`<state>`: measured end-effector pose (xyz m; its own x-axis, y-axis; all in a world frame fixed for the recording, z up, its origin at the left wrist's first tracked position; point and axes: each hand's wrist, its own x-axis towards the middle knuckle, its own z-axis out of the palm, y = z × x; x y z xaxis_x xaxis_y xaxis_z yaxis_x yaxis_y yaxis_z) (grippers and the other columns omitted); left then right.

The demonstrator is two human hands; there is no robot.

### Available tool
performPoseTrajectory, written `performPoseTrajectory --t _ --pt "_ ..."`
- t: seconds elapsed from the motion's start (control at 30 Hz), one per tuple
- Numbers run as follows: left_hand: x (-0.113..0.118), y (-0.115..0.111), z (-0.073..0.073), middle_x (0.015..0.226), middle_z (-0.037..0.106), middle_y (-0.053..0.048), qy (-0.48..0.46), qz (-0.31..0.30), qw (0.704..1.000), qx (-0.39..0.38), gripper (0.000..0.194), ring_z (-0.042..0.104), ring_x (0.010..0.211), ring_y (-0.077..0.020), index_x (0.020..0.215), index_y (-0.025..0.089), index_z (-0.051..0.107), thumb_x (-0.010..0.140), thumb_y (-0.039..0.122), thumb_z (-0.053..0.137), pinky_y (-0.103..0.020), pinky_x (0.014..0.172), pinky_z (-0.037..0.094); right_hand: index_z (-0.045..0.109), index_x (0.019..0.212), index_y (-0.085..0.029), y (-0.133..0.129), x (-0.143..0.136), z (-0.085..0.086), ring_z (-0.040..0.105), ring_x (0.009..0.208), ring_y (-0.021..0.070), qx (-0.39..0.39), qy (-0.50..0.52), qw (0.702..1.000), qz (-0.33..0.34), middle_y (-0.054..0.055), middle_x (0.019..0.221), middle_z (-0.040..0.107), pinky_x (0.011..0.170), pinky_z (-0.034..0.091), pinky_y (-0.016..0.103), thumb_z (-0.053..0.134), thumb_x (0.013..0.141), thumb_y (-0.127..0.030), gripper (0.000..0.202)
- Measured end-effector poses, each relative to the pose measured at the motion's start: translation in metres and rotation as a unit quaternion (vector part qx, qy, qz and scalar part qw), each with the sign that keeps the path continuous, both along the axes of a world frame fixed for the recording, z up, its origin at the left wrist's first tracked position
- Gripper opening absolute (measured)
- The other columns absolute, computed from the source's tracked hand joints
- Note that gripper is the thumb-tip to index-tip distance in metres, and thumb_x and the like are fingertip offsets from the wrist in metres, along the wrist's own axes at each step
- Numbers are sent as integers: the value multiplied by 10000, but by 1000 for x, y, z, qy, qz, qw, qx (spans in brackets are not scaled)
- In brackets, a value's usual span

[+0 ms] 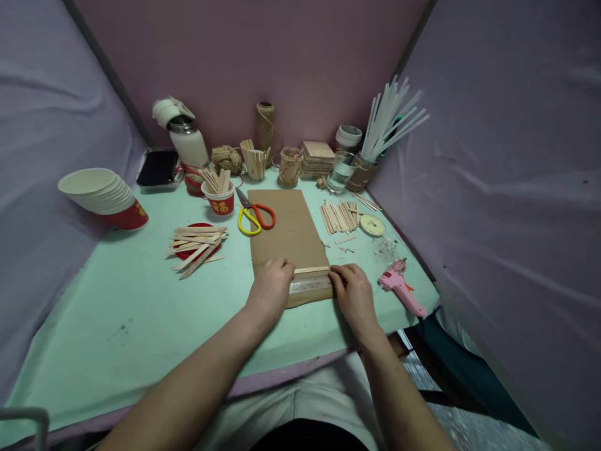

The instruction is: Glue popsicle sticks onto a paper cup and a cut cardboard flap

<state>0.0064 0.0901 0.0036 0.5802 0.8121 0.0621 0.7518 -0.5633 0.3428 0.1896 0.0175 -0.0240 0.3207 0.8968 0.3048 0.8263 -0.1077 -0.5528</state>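
Observation:
A thin wooden stick [312,270] lies crosswise over the near part of a brown cardboard sheet [286,235], its two ends between my hands. My left hand [271,285] has its fingers closed at the left end. At the right end, my right hand [354,294] pinches with thumb and fingertips. Just below the stick, a clear ruler [310,285] with printed markings rests on the cardboard, its ends partly covered by my hands. Scissors [253,214] with one yellow and one orange-red handle lie across the cardboard's far left edge.
Wooden sticks [339,217], a round tape [372,225] and a pink glue gun [401,288] lie to the right. On the left are a red dish [200,224] under flat sticks, and stacked paper cups [106,197]. A glass of water [340,175] stands at the back.

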Motion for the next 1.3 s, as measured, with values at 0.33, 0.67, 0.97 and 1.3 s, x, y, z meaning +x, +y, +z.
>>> performPoseTrajectory --t 0.33,0.67,0.97,1.3 --pt "-6 5 4 863 606 -56 20 4 1000 -5 239 541 851 -207 836 202 678 897 148 454 -298 710 392 694 900 -189 1 -8 -2 573 838 250 -2 23 1000 10 100 859 643 796 456 391 470 929 -269 239" --pt "-12 8 6 908 626 -50 19 -12 1000 -7 268 531 885 -209 931 218 714 899 159 455 -294 718 391 698 911 -189 1 -3 -2 587 853 243 0 53 999 13 94 883 646 807 463 383 482 921 -257 227" --pt "-19 8 14 887 620 -46 39 -22 999 -22 263 535 859 -205 904 210 704 883 132 454 -297 679 369 693 923 -183 0 -1 -5 596 857 227 14 59 998 22 80 868 643 812 474 370 486 921 -256 219" --pt "-21 9 16 902 626 -50 52 -23 998 -15 230 551 872 -212 925 192 697 900 123 478 -304 712 414 659 1096 -193 -1 -10 2 543 1041 250 80 -9 991 107 109 1094 643 934 468 453 515 925 -202 224"
